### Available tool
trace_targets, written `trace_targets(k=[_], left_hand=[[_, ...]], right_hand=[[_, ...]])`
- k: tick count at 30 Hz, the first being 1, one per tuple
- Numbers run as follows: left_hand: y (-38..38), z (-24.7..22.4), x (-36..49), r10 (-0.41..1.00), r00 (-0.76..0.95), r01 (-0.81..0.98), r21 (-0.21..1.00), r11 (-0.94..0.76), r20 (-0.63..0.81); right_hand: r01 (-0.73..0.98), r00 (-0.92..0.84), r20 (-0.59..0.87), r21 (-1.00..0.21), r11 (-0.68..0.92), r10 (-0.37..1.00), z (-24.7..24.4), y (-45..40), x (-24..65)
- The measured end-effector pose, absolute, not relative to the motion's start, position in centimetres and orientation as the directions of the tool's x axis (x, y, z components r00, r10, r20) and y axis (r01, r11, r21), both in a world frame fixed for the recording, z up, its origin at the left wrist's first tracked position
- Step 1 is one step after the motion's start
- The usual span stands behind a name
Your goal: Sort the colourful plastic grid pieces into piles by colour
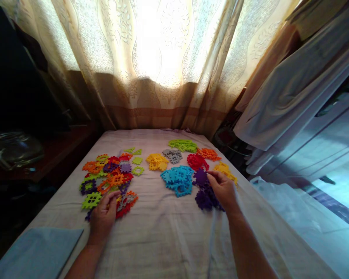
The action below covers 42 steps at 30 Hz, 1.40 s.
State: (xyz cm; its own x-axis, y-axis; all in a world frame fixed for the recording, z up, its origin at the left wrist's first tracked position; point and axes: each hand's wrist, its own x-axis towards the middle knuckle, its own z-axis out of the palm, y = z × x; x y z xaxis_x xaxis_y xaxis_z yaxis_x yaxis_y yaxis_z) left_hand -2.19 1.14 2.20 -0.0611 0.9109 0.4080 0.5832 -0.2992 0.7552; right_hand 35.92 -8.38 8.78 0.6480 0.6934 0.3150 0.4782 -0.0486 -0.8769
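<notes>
My right hand (223,190) pinches a purple toothed plastic piece (200,177) above the purple pile (205,198). At the near edge of a mixed-colour heap (106,182) on the left is my left hand (104,207), its fingers curled; whether it holds a small piece is hidden. A green window-shaped piece (91,200) lies beside it. Blue pieces (178,179) form a pile left of my right hand, with red pieces (197,161) behind. Yellow (157,161), grey (173,155), green (182,145) and orange (208,154) piles sit farther back.
The pieces rest on a cloth-covered table (163,240). A light blue folded item (36,252) lies at the near left corner. More yellow pieces (226,172) are near the right edge. Curtains (151,93) hang behind, a glass bowl (16,147) stands left, and clothes (291,85) hang right.
</notes>
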Motion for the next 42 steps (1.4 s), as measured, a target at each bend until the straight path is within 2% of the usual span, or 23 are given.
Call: trace_targets(k=[4, 9, 12, 17, 23, 28, 32, 35, 37, 42], left_hand=[[1.3, 1.9, -2.4, 0.911, -0.044, 0.617, 0.728, -0.298, 0.411], [1.4, 2.0, -2.6, 0.901, -0.011, 0.673, 0.67, -0.314, 0.433], [1.3, 2.3, -2.4, 0.906, -0.023, 0.694, 0.659, -0.291, 0.424], [1.3, 2.3, -2.4, 0.921, -0.02, 0.704, 0.659, -0.263, 0.389], [1.3, 2.1, -2.4, 0.924, -0.053, 0.706, 0.668, -0.233, 0.379], [1.1, 2.1, -2.2, 0.896, -0.03, 0.646, 0.693, -0.321, 0.443], [0.9, 2.1, -2.0, 0.878, -0.04, 0.609, 0.709, -0.356, 0.476], [0.8, 2.1, -2.0, 0.884, -0.058, 0.575, 0.739, -0.351, 0.465], [0.8, 2.0, -2.0, 0.887, -0.069, 0.554, 0.757, -0.347, 0.457], [0.9, 1.9, -1.9, 0.883, -0.091, 0.531, 0.772, -0.349, 0.461]], right_hand=[[0.379, 0.773, 0.272, -0.922, -0.074, 0.574, 8.0, -10.6, 40.7], [0.305, 0.802, 0.182, -0.944, -0.128, 0.569, 6.6, -11.3, 42.5], [0.351, 0.791, 0.174, -0.914, -0.202, 0.587, 5.9, -11.2, 42.7], [0.496, 0.795, 0.252, -0.794, -0.352, 0.552, 5.6, -11.5, 42.7], [0.576, 0.779, 0.283, -0.676, -0.459, 0.56, 8.0, -11.8, 41.4], [0.704, 0.643, 0.413, -0.65, -0.286, 0.645, 10.2, -10.2, 37.8], [0.798, 0.396, 0.453, -0.601, -0.055, 0.799, 10.4, -7.8, 32.4], [0.833, 0.149, 0.401, -0.544, 0.104, 0.904, 9.7, -5.6, 27.0], [0.84, 0.031, 0.329, -0.521, 0.154, 0.944, 9.1, -3.9, 23.7], [0.872, -0.036, 0.162, -0.478, 0.11, 0.986, 7.7, 1.8, 18.1]])
